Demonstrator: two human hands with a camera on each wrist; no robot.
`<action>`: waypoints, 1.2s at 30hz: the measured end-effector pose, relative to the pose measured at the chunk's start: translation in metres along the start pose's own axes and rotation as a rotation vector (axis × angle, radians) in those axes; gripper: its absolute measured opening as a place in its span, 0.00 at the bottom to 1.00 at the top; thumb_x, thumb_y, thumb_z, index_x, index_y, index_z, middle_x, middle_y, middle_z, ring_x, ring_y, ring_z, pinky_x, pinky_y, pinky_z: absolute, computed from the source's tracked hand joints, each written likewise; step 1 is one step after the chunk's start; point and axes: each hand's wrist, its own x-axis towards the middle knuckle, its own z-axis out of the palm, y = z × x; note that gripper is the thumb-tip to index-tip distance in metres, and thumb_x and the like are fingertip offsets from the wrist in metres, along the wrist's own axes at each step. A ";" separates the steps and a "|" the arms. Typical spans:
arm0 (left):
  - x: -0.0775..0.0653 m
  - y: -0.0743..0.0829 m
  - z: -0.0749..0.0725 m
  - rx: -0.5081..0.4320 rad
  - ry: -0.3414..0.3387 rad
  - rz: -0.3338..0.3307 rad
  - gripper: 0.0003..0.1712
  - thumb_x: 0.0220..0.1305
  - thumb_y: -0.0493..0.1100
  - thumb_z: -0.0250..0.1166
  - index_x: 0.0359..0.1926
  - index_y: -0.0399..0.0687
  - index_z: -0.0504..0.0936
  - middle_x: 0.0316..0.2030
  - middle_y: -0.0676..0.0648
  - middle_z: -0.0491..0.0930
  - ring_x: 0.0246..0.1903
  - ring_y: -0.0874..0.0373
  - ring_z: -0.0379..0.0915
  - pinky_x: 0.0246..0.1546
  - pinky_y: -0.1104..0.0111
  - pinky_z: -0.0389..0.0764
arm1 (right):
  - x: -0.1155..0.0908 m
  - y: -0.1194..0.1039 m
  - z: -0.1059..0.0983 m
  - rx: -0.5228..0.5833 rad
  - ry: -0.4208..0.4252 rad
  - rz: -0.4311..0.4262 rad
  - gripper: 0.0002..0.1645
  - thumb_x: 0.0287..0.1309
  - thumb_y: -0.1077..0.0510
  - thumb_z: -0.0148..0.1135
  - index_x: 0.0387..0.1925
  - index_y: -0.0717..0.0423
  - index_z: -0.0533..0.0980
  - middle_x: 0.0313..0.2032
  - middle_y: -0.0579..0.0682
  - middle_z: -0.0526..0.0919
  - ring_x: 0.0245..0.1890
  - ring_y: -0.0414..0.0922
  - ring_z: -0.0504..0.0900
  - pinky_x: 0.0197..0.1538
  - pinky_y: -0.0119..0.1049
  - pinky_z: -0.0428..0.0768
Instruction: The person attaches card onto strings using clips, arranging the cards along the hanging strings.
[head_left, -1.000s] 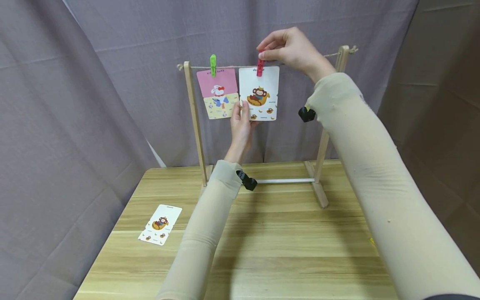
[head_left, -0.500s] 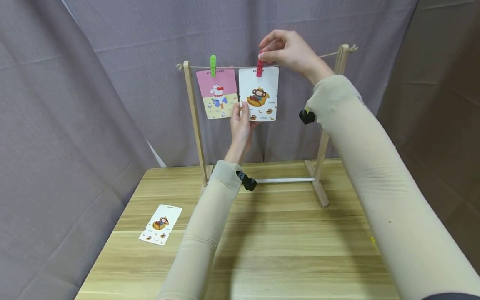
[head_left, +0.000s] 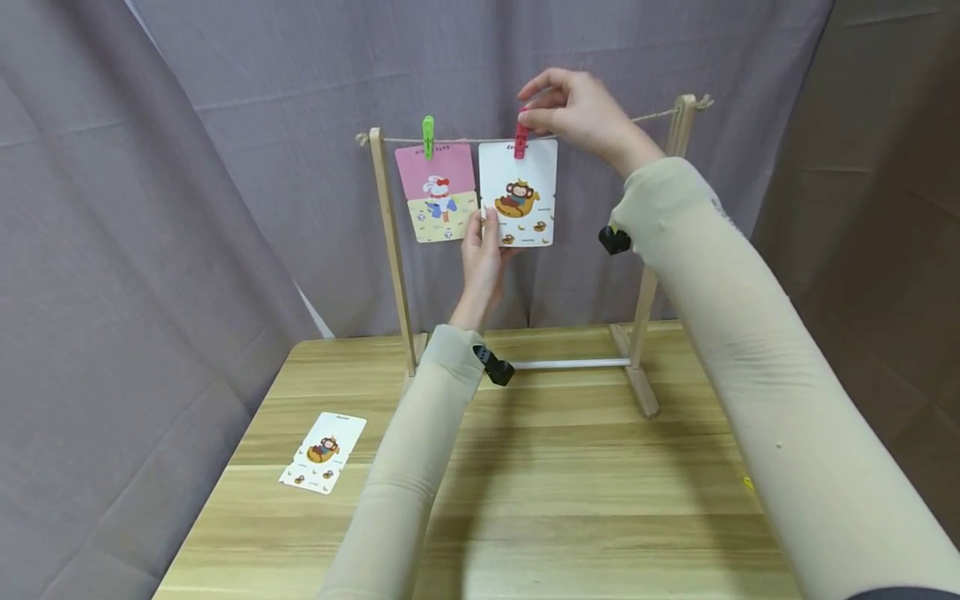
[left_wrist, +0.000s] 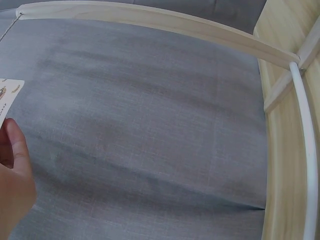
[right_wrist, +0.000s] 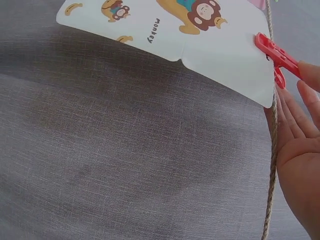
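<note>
A white monkey card (head_left: 517, 171) hangs upright against the rope (head_left: 645, 117), its top edge under a red clothespin (head_left: 521, 140). My right hand (head_left: 588, 117) pinches the upper end of that clothespin between thumb and finger; the right wrist view shows the red clothespin (right_wrist: 275, 54) across both rope and card edge. Down at the card's lower left corner, my left hand (head_left: 483, 265) holds the card between thumb and fingers. Beside it a pink and yellow card (head_left: 438, 187) hangs from a green clothespin (head_left: 428, 137), close to my left fingertips.
The wooden rack (head_left: 392, 250) stands at the back of the table (head_left: 570, 500), with a white crossbar (head_left: 570, 363) low between its posts. Another monkey card (head_left: 324, 452) lies at the table's left. A small yellow thing (head_left: 748, 482) shows partly behind the right sleeve. Grey curtain hangs behind.
The right hand has come down slightly, still pinching the red clothespin. The left hand keeps its hold on the card's lower corner.
</note>
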 end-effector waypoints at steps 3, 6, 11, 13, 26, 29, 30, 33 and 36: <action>0.000 0.001 0.001 0.000 0.000 -0.005 0.12 0.79 0.50 0.52 0.49 0.50 0.76 0.42 0.47 0.82 0.36 0.56 0.82 0.35 0.67 0.85 | 0.000 -0.001 -0.001 -0.004 -0.001 -0.001 0.28 0.68 0.53 0.65 0.65 0.57 0.71 0.53 0.53 0.83 0.48 0.46 0.82 0.59 0.38 0.78; 0.000 0.000 0.002 -0.007 0.002 -0.006 0.11 0.79 0.50 0.51 0.48 0.50 0.76 0.41 0.47 0.82 0.36 0.56 0.82 0.34 0.68 0.85 | -0.001 -0.002 -0.001 -0.025 -0.006 -0.006 0.29 0.68 0.52 0.64 0.66 0.58 0.71 0.57 0.55 0.82 0.48 0.46 0.82 0.59 0.38 0.78; 0.001 -0.001 0.002 -0.017 0.008 -0.006 0.11 0.79 0.50 0.51 0.48 0.50 0.76 0.41 0.48 0.82 0.34 0.56 0.82 0.33 0.68 0.84 | -0.002 -0.003 -0.001 -0.071 -0.011 -0.003 0.32 0.69 0.50 0.63 0.69 0.58 0.70 0.62 0.57 0.79 0.48 0.44 0.82 0.60 0.37 0.77; 0.002 -0.002 0.002 -0.010 0.011 -0.006 0.11 0.79 0.50 0.52 0.47 0.50 0.76 0.40 0.48 0.83 0.34 0.57 0.82 0.33 0.68 0.84 | -0.002 -0.003 -0.001 -0.084 -0.010 0.002 0.32 0.69 0.49 0.63 0.69 0.58 0.70 0.62 0.56 0.79 0.47 0.43 0.82 0.61 0.36 0.77; 0.003 0.000 0.000 -0.002 0.016 -0.010 0.11 0.78 0.50 0.52 0.48 0.51 0.77 0.40 0.48 0.83 0.34 0.56 0.82 0.33 0.68 0.84 | 0.000 0.000 0.000 -0.085 -0.002 -0.004 0.32 0.68 0.47 0.63 0.67 0.57 0.72 0.60 0.55 0.81 0.46 0.43 0.83 0.60 0.36 0.77; 0.003 0.001 -0.002 0.000 0.012 -0.007 0.11 0.78 0.50 0.53 0.49 0.51 0.76 0.40 0.48 0.82 0.34 0.57 0.82 0.32 0.68 0.84 | 0.001 -0.001 0.001 -0.072 -0.003 0.002 0.32 0.68 0.47 0.64 0.67 0.57 0.72 0.60 0.54 0.81 0.47 0.43 0.83 0.61 0.36 0.76; 0.003 0.001 -0.002 0.001 0.011 -0.007 0.11 0.78 0.51 0.52 0.49 0.51 0.76 0.40 0.48 0.82 0.34 0.57 0.82 0.32 0.68 0.84 | 0.001 -0.002 0.001 -0.065 -0.003 0.005 0.32 0.68 0.48 0.64 0.67 0.57 0.72 0.60 0.54 0.81 0.47 0.43 0.83 0.61 0.35 0.76; 0.003 0.003 -0.002 -0.001 0.012 -0.001 0.12 0.78 0.50 0.52 0.51 0.50 0.76 0.40 0.48 0.82 0.33 0.57 0.81 0.31 0.69 0.83 | 0.001 -0.006 0.002 -0.047 -0.005 0.017 0.31 0.68 0.48 0.64 0.67 0.57 0.72 0.61 0.53 0.80 0.52 0.43 0.83 0.62 0.35 0.76; 0.003 0.004 -0.002 -0.002 0.015 0.003 0.13 0.79 0.50 0.52 0.52 0.50 0.76 0.40 0.48 0.82 0.33 0.57 0.81 0.31 0.69 0.83 | 0.001 -0.008 0.002 -0.043 -0.009 0.016 0.31 0.68 0.49 0.64 0.67 0.58 0.72 0.62 0.54 0.79 0.56 0.44 0.82 0.62 0.34 0.76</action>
